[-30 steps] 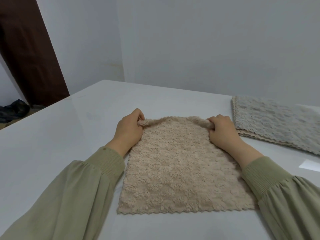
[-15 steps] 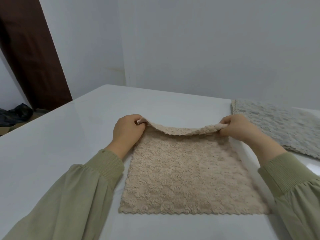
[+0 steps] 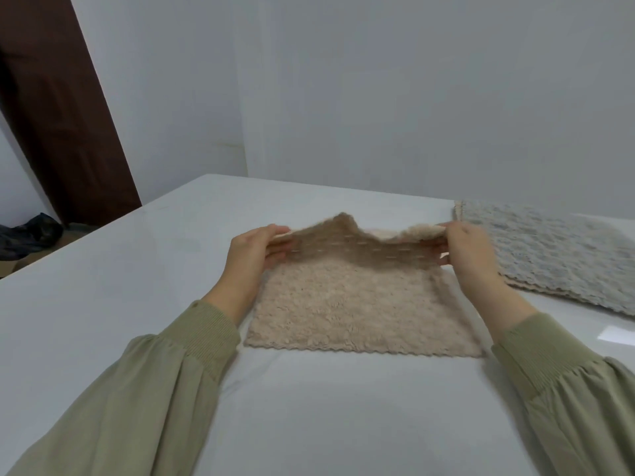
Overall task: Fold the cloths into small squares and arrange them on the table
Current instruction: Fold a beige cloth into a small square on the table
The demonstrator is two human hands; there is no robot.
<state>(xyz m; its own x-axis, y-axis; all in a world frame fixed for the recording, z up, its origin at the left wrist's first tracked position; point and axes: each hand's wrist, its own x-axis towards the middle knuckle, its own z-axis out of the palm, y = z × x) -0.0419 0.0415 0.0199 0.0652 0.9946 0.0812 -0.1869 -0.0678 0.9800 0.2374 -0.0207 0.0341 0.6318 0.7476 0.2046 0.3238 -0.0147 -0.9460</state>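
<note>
From the head view, a fluffy tan cloth [image 3: 360,314] lies in the middle of the white table [image 3: 137,286]. Its near part is flat on the table. Its far edge is lifted up in the air. The left hand [image 3: 252,255] pinches the far left corner, thumb on top and fingers under. The right hand [image 3: 469,254] pinches the far right corner the same way. A pile of grey cloths [image 3: 556,252] sits on the right, just beside the right hand.

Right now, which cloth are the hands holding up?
The beige cloth: the left hand and right hand pinch its far edge up. The grey cloth lies flat, untouched.
</note>
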